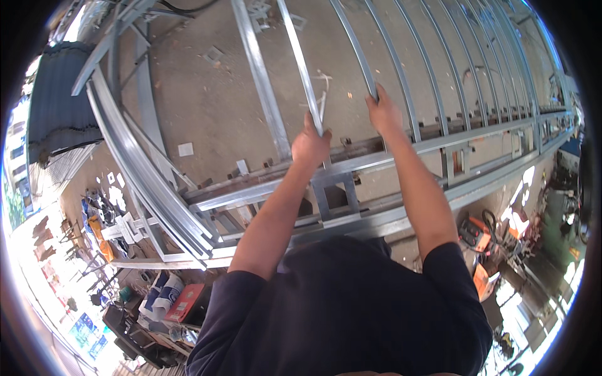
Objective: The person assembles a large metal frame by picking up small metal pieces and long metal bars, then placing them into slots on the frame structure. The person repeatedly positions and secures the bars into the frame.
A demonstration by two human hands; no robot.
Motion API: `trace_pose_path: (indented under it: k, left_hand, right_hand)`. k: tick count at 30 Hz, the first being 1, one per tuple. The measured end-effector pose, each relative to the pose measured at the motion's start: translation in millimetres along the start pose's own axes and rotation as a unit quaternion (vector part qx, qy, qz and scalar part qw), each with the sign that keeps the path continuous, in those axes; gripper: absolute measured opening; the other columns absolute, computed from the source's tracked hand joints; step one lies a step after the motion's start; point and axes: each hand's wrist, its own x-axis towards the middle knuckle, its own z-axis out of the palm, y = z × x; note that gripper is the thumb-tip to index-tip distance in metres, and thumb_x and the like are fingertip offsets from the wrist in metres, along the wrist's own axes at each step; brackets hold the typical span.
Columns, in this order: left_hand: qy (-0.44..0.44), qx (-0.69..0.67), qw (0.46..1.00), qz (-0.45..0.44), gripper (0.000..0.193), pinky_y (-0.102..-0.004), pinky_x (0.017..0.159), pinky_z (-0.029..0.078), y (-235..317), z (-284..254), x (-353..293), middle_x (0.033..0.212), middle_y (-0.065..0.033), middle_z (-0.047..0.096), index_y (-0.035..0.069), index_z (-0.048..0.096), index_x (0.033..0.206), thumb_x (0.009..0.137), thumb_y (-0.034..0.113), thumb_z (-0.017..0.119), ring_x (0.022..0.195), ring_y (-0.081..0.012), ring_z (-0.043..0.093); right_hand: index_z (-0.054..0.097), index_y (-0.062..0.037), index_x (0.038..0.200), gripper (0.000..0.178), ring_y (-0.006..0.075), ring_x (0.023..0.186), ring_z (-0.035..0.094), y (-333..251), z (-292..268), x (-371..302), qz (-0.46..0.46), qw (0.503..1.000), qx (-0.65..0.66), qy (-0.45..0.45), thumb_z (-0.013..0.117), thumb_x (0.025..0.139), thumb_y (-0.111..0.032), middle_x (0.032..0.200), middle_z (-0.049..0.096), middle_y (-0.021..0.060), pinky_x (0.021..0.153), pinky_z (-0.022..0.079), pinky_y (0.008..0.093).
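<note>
Both my arms reach forward over a large frame of silvery metal bars. My left hand [310,145] is closed round the near end of one slim metal bar [297,56], just above the front rail [269,188]. A little farther out, my right hand [384,113] grips the neighbouring metal bar [355,47] to the right, its fingers wrapped over the side. Both bars run away from me, roughly parallel. A wider metal bar [257,69] lies left of my left hand. My left palm hides where its bar meets the rail.
Several more parallel bars [433,69] extend to the right. Long metal profiles [135,163] are bundled at the left, beside dark corrugated sheets [59,100]. An orange-and-black power tool [475,234] stands near my right elbow; a red box [186,302] sits low left.
</note>
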Motion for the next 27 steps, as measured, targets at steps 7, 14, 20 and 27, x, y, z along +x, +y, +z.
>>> trace_pose_path:
  k: [7,14,20,27]
  left_hand:
    - [-0.011,-0.088,0.996,-0.014,0.08,-0.0531,0.092,0.054,3.4,13.0,16.8,0.111,-0.0296,0.072,0.001,0.028,0.158,0.096,0.039,0.063,0.105,-0.047,0.07]
    - [0.026,-0.089,0.995,-0.037,0.078,-0.0452,0.087,0.055,-4.8,13.4,18.4,0.104,-0.0242,0.074,0.003,0.038,0.156,0.094,0.041,0.067,0.1,-0.0389,0.073]
    - [0.024,-0.126,0.992,-0.022,0.07,-0.0417,0.074,0.053,-2.9,10.5,20.4,0.086,-0.0146,0.069,0.003,0.047,0.149,0.092,0.037,0.07,0.077,-0.0275,0.068]
    - [-0.007,-0.176,0.983,-0.056,0.064,-0.0382,0.07,0.052,-8.4,3.6,24.3,0.083,-0.0109,0.068,0.003,0.051,0.145,0.095,0.037,0.07,0.075,-0.0205,0.067]
  right_hand:
    - [0.053,-0.019,0.146,0.053,0.0454,0.105,0.068,65.2,0.1,59.8,-0.011,0.993,-0.108,-0.036,0.058,0.101,-0.046,0.11,0.073,0.0219,0.088,0.054,0.055]
    - [0.064,-0.012,0.131,0.047,0.0409,0.099,0.071,40.9,-13.4,49.1,-0.036,0.996,-0.065,-0.056,0.064,0.098,-0.046,0.103,0.074,0.0195,0.085,0.056,0.0514]
    - [0.06,-0.0115,0.139,0.054,0.0398,0.1,0.071,7.2,27.5,31.6,-0.03,0.993,-0.057,-0.098,0.063,0.098,-0.046,0.104,0.075,0.0171,0.087,0.056,0.0496]
    - [0.054,-0.0121,0.143,0.053,0.0381,0.112,0.068,4.2,9.8,31.5,-0.016,0.99,-0.101,-0.098,0.054,0.099,-0.043,0.119,0.072,0.0164,0.094,0.052,0.0535]
